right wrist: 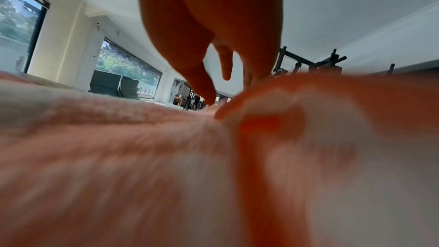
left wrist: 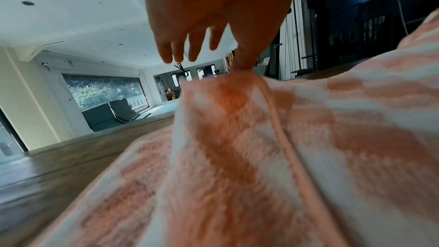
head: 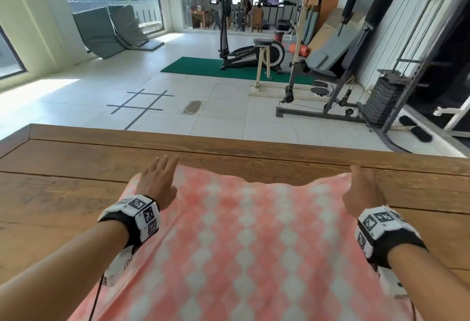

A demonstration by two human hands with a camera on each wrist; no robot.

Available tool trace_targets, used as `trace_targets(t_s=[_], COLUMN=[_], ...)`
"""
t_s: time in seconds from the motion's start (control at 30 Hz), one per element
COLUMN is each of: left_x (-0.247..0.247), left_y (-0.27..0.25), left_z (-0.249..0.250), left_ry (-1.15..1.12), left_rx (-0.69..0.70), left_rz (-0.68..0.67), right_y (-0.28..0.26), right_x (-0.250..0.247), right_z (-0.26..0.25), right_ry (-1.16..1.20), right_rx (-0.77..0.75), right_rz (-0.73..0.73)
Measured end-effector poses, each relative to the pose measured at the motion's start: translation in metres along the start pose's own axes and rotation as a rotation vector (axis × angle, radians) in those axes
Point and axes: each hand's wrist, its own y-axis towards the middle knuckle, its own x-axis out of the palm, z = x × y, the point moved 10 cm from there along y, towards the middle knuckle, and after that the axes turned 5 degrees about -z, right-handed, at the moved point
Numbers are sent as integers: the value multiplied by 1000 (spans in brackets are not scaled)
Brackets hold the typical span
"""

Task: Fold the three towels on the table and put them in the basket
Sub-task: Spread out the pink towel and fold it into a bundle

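From the head view, a pink-and-white checked terry towel (head: 244, 239) is spread over a brown wooden plank desk (head: 63, 175), running from the person's body toward the far edge. The left hand (head: 157, 180) sits at the towel's far left corner with its fingers stretched forward. The right hand (head: 362, 188) sits at the far right corner, fingers bent down over the hem. No basket or other towels are in sight.

From the left wrist view, the left hand (left wrist: 209, 16) is mostly spread; only the thumb tip meets a raised peak of cloth (left wrist: 228, 89), and I cannot tell whether a finger backs it. I judge this hold weak: the corner could slip free and the fold land crooked.

From the right wrist view, the right hand (right wrist: 211, 31) has its thumb and fingers reaching down onto a bunched ridge of towel (right wrist: 273, 100); blur hides how firm the hold is. If the two corners lift unevenly, the edges likely won't line up.
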Motion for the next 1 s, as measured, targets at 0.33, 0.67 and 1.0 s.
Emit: trace_targets(t_s=[0.33, 0.67, 1.0], left_x=[44, 41, -18], left_y=[-12, -35, -18], left_z=[-8, -13, -104], left_ry=[81, -73, -187], left_rx=[-81, -109, -5], left_rz=[-121, -156, 34], right_y=[-14, -102, -162], right_x=[67, 128, 168], right_z=[-30, -135, -295], right_ry=[-293, -165, -110], right_rx=[-157, -495, -699], right_rz=[-117, -528, -609])
